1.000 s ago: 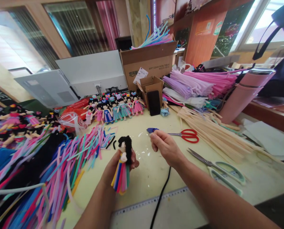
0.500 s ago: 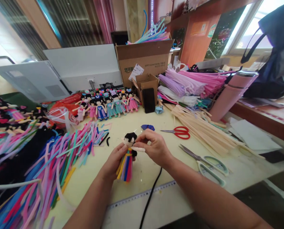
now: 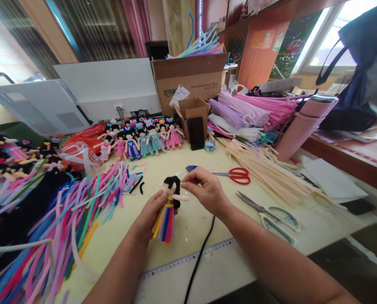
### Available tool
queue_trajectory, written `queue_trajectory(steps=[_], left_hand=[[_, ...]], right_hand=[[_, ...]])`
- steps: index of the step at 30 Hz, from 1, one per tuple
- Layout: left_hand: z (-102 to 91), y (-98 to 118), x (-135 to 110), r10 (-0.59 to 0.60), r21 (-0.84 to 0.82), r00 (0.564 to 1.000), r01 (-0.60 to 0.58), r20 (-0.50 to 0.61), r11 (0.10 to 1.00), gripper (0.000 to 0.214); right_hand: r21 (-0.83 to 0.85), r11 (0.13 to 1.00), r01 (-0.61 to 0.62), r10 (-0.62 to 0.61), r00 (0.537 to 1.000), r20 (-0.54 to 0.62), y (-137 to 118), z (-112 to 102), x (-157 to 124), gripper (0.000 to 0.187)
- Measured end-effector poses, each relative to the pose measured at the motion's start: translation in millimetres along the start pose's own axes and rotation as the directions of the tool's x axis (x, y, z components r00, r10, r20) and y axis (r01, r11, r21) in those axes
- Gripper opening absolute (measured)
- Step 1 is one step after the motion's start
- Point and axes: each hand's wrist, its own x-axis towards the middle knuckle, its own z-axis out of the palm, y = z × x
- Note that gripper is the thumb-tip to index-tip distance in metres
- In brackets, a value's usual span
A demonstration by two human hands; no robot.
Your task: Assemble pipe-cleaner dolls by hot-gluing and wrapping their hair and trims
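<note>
My left hand (image 3: 148, 213) is closed round a small pipe-cleaner doll (image 3: 167, 209) with black hair and a rainbow striped skirt, held upright over the yellow table (image 3: 204, 228). My right hand (image 3: 204, 189) pinches at the doll's head, with fingers pressed together on the hair. A blue tool tip (image 3: 191, 168) sticks out just behind my right fingers; whether the hand holds it is unclear. One cream arm of the doll pokes out to the right.
Loose coloured pipe cleaners (image 3: 58, 215) cover the left. A row of finished dolls (image 3: 141, 141) stands at the back by cardboard boxes (image 3: 190, 80). Red scissors (image 3: 237, 175), pale green scissors (image 3: 275, 213), cream stems (image 3: 270, 173) and a pink bottle (image 3: 302, 126) lie right. A black cable (image 3: 197, 261) crosses a ruler.
My right hand came from the right, away from the doll, to its head and now pinches there. The doll moved slightly up and forward; the view shifted left.
</note>
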Motion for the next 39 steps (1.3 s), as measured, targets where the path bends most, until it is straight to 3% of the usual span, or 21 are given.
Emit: queue_trajectory(steps=[4,8,12,16,20,23,26,30,32,34,37,39], left_hand=[[-1.1,-0.7,0.5,-0.015,0.015,1.0,0.015,0.0,1.0,0.039],[-9.3,1.5,2.8,0.029,0.006,0.999,-0.029,-0.043,1.0,0.038],[-23.9,2.7,10.0,0.058,-0.044,0.995,-0.062,-0.077,0.997,0.038],[-31.3,5.5,13.8,0.07,-0.128,0.991,-0.085,-0.115,0.988,0.025],[-27.4,12.8,10.7,0.066,-0.203,0.984,-0.099,-0.166,0.974,0.016],[-26.7,18.2,8.1,0.032,-0.245,0.97,-0.092,-0.24,0.965,0.015],[-32.1,23.1,8.6,-0.019,-0.275,0.947,-0.074,-0.322,0.959,0.018],[-42.2,28.9,12.3,-0.034,-0.353,0.924,-0.112,-0.382,0.929,0.017],[-46.0,29.0,14.3,-0.05,-0.38,0.919,-0.112,-0.392,0.918,0.018],[-49.2,26.4,16.8,-0.084,-0.393,0.915,-0.086,-0.394,0.916,0.02],[-54.6,20.4,23.4,-0.084,-0.421,0.918,-0.096,-0.388,0.902,0.016],[-58.7,18.2,29.8,-0.05,-0.451,0.924,-0.137,-0.379,0.882,0.017]], right_hand=[[-0.002,1.0,0.012,-0.011,0.999,0.051,0.3,1.2,0.5,0.01],[0.129,0.984,-0.124,0.129,0.991,-0.036,2.7,-7.7,7.1,0.013],[0.342,0.918,-0.201,0.245,0.965,-0.09,-3.1,-27.1,17.0,0.022],[0.414,0.903,-0.116,0.193,0.97,-0.15,-25.4,-58.8,37.1,0.03],[0.379,0.925,-0.031,0.109,0.976,-0.186,-49.8,-95.0,81.8,0.033],[0.417,0.909,-0.012,0.124,0.962,-0.242,-60.0,-116.9,130.2,0.033],[0.441,0.898,0.004,0.174,0.916,-0.363,-64.3,-135.5,184.7,0.032],[0.314,0.949,0.041,0.142,0.831,-0.538,-63.3,-153.0,251.3,0.035],[0.142,0.99,0.013,0.071,0.821,-0.567,-58.2,-152.0,278.4,0.03],[-0.026,0.999,-0.027,0.009,0.841,-0.54,-49.2,-141.3,302.1,0.02],[-0.156,0.985,-0.07,-0.014,0.874,-0.486,-29.3,-111.5,332.2,0.005],[-0.256,0.962,-0.099,-0.031,0.889,-0.457,-13.1,-89.8,347.7,0.008]])
